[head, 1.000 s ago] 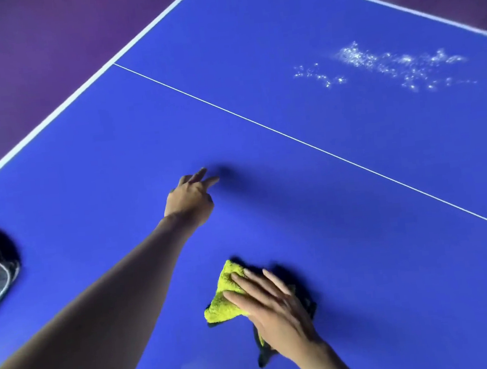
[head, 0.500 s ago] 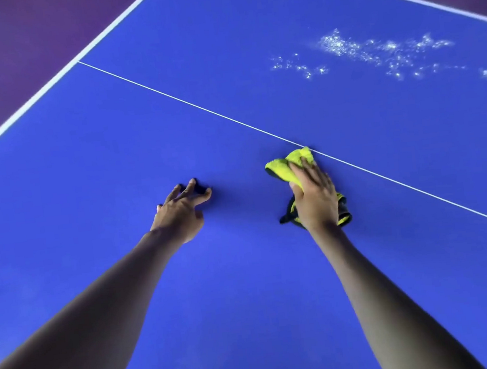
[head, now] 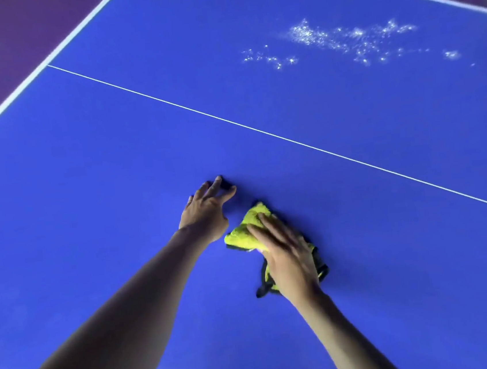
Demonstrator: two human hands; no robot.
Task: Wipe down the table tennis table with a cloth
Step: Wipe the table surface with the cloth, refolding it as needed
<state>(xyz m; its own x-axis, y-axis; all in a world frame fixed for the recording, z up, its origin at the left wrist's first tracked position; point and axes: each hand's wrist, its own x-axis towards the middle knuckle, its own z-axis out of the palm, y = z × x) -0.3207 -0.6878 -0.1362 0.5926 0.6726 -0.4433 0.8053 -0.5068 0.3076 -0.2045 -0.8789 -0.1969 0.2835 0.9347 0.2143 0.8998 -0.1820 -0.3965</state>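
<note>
A blue table tennis table (head: 117, 197) with white lines fills the view. My right hand (head: 285, 255) lies flat, fingers straight, pressing a crumpled yellow-green cloth with a dark edge (head: 244, 232) onto the surface, on the near side of the thin white centre line (head: 291, 140). My left hand (head: 206, 209) rests on the table just left of the cloth, fingers spread with the fingertips touching the surface. It holds nothing.
A patch of white specks and droplets (head: 350, 41) lies on the far half of the table, beyond the centre line at upper right. The white-edged left side of the table (head: 29, 74) borders a dark purple floor.
My right hand has slid the cloth back toward me and to the left, away from the centre line, ending beside my left hand. My left hand has stayed planted.
</note>
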